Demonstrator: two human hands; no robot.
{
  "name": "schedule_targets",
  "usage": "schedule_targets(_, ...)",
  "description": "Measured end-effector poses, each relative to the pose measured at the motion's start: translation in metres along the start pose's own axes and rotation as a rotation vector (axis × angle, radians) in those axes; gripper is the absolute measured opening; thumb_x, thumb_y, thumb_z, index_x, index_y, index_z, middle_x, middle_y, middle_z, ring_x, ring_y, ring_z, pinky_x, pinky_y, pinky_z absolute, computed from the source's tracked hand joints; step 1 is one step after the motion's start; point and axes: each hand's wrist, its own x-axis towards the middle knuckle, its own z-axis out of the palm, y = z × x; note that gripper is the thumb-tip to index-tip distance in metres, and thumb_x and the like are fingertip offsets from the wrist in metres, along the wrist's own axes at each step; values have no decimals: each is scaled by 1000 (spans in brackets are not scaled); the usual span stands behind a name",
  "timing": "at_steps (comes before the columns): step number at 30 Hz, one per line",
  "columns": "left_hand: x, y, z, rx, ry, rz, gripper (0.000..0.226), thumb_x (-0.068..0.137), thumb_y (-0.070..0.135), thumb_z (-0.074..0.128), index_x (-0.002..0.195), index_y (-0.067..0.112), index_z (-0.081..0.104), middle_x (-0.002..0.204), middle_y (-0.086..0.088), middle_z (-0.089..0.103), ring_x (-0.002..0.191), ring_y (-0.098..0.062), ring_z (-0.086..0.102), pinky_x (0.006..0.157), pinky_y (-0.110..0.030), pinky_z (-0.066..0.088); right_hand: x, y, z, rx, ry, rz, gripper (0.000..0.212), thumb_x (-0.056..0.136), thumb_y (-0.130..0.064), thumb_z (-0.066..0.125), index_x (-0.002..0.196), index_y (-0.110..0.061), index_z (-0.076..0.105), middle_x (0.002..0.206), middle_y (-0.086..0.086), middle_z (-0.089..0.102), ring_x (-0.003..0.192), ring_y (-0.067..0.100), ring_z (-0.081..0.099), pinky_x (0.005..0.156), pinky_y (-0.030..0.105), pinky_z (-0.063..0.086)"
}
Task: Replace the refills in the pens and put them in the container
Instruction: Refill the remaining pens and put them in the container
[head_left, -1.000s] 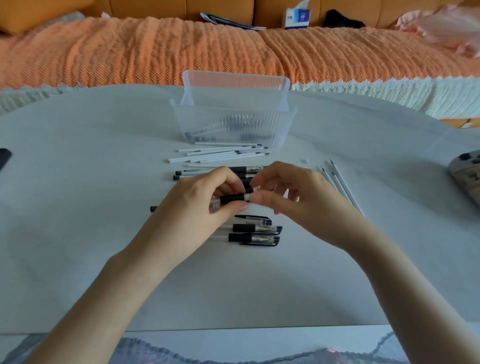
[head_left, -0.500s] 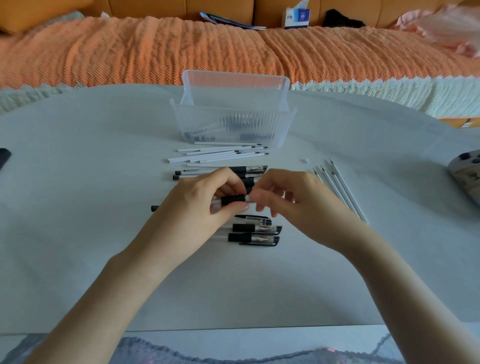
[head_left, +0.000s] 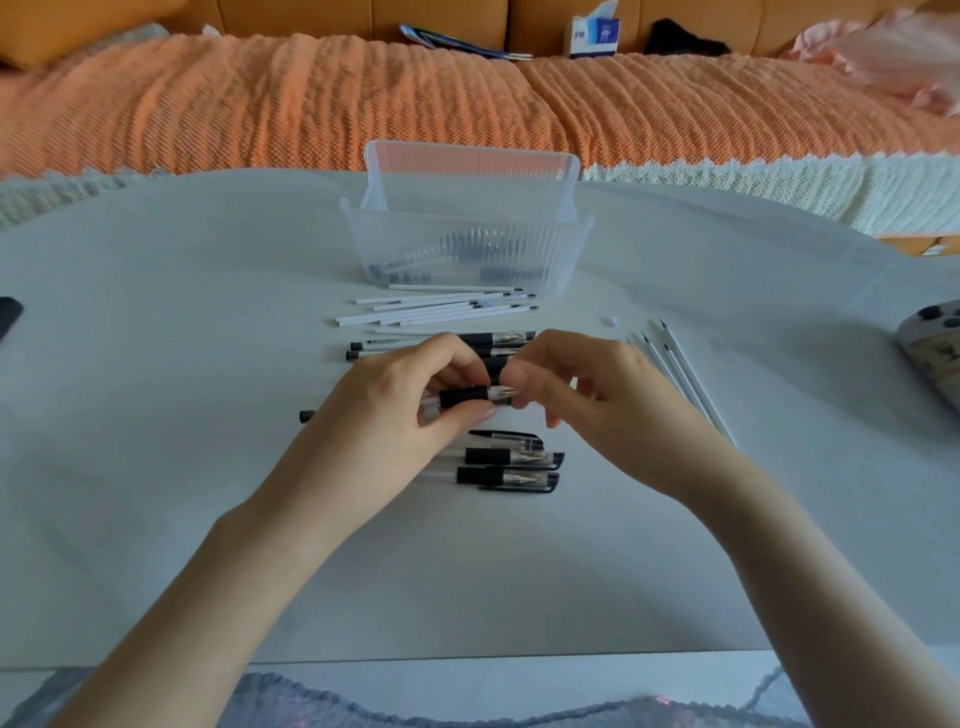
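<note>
My left hand (head_left: 400, 410) grips a clear pen with a black grip (head_left: 465, 397) held level over the table. My right hand (head_left: 587, 400) pinches the pen's tip end (head_left: 506, 393) with thumb and forefinger. Below my hands lie capped pens (head_left: 511, 475) in a row. More pens (head_left: 493, 339) lie just beyond my hands, partly hidden. A fan of white refills (head_left: 441, 309) lies in front of the clear ribbed container (head_left: 467, 244), which holds a few dark pens. Another group of thin refills (head_left: 680, 374) lies to the right of my right hand.
A small white bit (head_left: 613, 321) lies near the right refills. A device with buttons (head_left: 935, 345) sits at the table's right edge, and a dark object (head_left: 8, 317) at the left edge. An orange-covered sofa (head_left: 311, 98) runs behind the table.
My right hand's fingers have shifted slightly at the pen's tip, which now shows more clearly. My left hand keeps its hold in the same place.
</note>
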Motion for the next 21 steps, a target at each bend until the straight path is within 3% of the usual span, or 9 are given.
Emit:
schedule_targets(3, 0, 0, 0, -9, 0, 6, 18, 76, 25, 73, 88, 17, 63, 83, 17, 66, 79, 3, 61, 74, -13, 46, -1, 2, 1, 10, -9, -25, 11, 84, -31, 66, 88, -20, 64, 73, -13, 63, 66, 3, 55, 60, 8, 38)
schedule_targets(12, 0, 0, -1, -15, 2, 22, 18, 74, 20, 75, 87, 15, 63, 82, 18, 65, 79, 6, 61, 75, -6, 42, 0, 3, 1, -45, -50, -23, 10, 90, -29, 56, 83, -24, 61, 73, -10, 65, 66, 6, 56, 59, 14, 37)
schedule_targets(21, 0, -6, -8, 28, 53, -56, 16, 76, 27, 73, 91, 25, 66, 85, 17, 67, 82, 2, 62, 77, -23, 47, 1, 7, -4, -41, 47, 9, 11, 87, -34, 61, 79, -26, 64, 71, -11, 63, 61, 1, 53, 58, 8, 37)
